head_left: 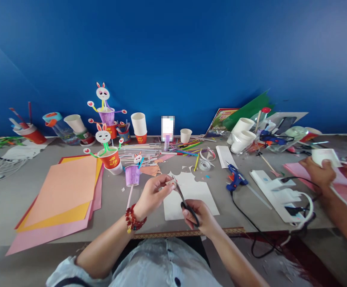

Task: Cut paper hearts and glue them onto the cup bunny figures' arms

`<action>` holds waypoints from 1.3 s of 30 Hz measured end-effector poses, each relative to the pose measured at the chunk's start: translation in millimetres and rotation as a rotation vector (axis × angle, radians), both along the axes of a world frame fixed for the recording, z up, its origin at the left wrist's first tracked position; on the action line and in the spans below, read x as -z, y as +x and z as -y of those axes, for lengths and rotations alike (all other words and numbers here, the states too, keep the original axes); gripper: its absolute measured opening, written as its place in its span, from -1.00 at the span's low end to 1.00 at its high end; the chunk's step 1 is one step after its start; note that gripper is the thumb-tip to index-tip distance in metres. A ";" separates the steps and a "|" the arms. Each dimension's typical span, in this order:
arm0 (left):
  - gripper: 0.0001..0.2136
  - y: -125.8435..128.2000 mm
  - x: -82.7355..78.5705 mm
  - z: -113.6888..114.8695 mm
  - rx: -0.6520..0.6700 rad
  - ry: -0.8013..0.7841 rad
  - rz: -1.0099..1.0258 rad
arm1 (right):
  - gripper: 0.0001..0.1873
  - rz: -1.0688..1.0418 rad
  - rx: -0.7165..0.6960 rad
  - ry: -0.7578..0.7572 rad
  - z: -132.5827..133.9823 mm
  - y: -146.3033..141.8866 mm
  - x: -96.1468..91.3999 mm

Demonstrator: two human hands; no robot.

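My left hand (153, 195), with a red bead bracelet on its wrist, pinches a small white paper cut-out (171, 183) above the grey table. In my right hand (198, 217) is a pair of black-handled scissors (185, 201), blades pointing up-left to the cut-out. A white paper sheet (191, 197) with a cut edge lies under both hands. Just left of my left hand stands a purple paper cup (132, 174) with a small bunny face.
Orange, yellow and pink sheets (62, 195) lie at left. Bunny cup figures (109, 153), paper cups, sticks and tape rolls fill the back. A blue glue gun (235, 177) and white power strip (276, 193) sit right. Another person's hand (319, 169) holds white paper at far right.
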State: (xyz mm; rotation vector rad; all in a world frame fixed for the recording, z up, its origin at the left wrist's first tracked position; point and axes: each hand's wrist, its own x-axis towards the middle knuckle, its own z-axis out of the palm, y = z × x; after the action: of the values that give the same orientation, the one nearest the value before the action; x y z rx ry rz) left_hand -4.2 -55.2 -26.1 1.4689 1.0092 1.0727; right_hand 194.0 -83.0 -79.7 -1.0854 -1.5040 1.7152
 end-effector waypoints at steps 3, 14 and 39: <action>-0.71 -1.3 -0.3 -2.2 0.041 0.007 0.015 | -0.35 0.005 -0.002 0.006 -0.6 1.3 0.5; -0.79 -7.9 -10.8 -8.1 0.156 -0.020 -0.002 | -0.35 -0.002 -0.007 -0.002 -0.2 3.7 2.9; -0.75 -13.4 -8.0 -20.3 0.272 -0.124 0.162 | -0.38 0.023 0.001 0.031 0.9 9.4 23.2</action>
State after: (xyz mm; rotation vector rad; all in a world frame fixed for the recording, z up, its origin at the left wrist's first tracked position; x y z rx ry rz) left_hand -17.6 -35.0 -18.1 1.3500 0.7254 0.9001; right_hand 203.4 -83.9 -102.9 -1.0931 -1.5391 1.6787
